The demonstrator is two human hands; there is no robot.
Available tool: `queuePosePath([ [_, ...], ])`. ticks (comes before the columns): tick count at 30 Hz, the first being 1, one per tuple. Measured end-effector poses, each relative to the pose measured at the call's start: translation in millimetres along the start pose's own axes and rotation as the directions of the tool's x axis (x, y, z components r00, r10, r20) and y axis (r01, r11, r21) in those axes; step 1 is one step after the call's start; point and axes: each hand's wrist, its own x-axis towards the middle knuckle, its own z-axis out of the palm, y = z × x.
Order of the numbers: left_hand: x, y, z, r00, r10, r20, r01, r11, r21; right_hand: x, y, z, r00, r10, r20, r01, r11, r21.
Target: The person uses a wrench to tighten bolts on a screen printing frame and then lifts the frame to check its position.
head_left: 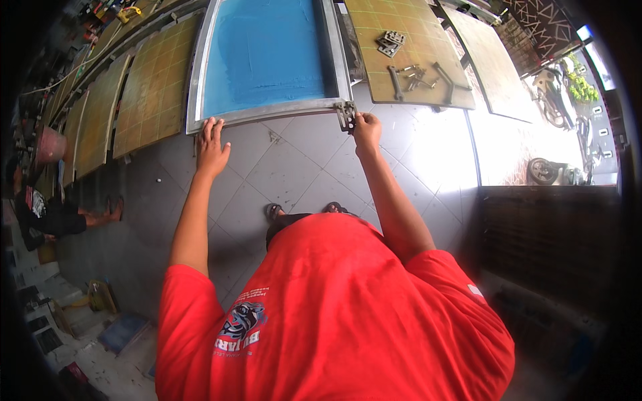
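Pinching metal bracket (346, 116): right fingers (362, 120). Left fingers (209, 128), slightly spread, touching frame (281, 109).

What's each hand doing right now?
Left hand: open, fingertips on the frame's near edge.
Right hand: closed, against the bracket; what's inside its grip is hidden.

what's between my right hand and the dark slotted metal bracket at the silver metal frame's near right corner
Nothing visible: the right hand is already at the right edge of the bracket, by the frame. The grey metal wrench lies farther right, out of the way.
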Motion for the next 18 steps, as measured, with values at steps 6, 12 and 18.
queuePosePath([
  [6,-0.8,0.9,3.5,1.000,-0.002,-0.024,0.002,1.000,0.000,-13.3,-34.8,-12.8,0.971,-0.234,-0.056,0.221,0.960,-0.169],
  [12,-4.3,-4.2,5.3,0.999,0.024,-0.032,-0.024,1.000,-0.013,-30.8,-64.2,0.6,0.661,-0.723,0.198,0.656,0.430,-0.620],
  [18,-0.6,-6.3,3.8,0.998,0.046,-0.047,-0.047,0.999,-0.019,-7.6,-57.4,4.6,0.665,-0.662,0.346,0.712,0.422,-0.561],
])
